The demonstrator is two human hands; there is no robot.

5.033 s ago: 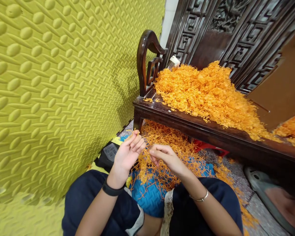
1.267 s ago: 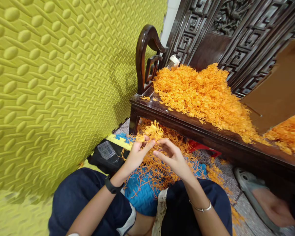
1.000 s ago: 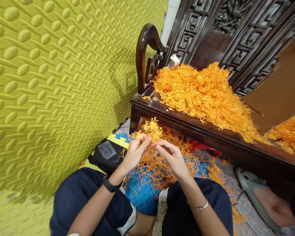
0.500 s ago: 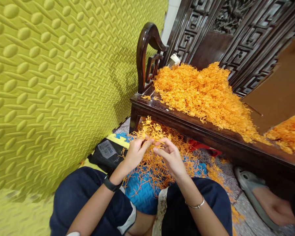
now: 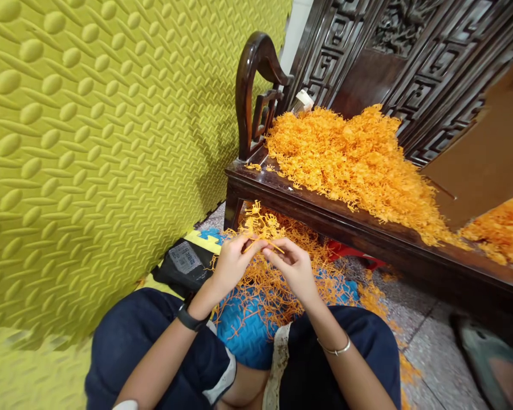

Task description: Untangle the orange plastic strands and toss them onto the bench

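Between my hands is a branching orange plastic piece [image 5: 256, 218], made of thin stems with small spiky figures on them. My left hand [image 5: 232, 262] pinches it from the left, thumb against fingers. From the right, my right hand [image 5: 293, 267] has its thumb and fingers closed on a thin stem of the same piece, close to the left fingertips. Beneath both hands lies a tangled heap of orange plastic stems [image 5: 265, 293], spread on a blue foam mat [image 5: 239, 324].
A dark wooden bench [image 5: 325, 213] carries a big pile of small orange pieces [image 5: 346, 159] and a cardboard sheet [image 5: 487, 142]. Yellow foam matting [image 5: 111, 142] covers the left side. A black bag [image 5: 183, 267] lies there. Another person's foot in a sandal [image 5: 487, 353] is at right.
My right hand has come in to the left, so the fingertips of both hands now nearly meet at the piece. The other person's sandalled foot has shifted to the right.
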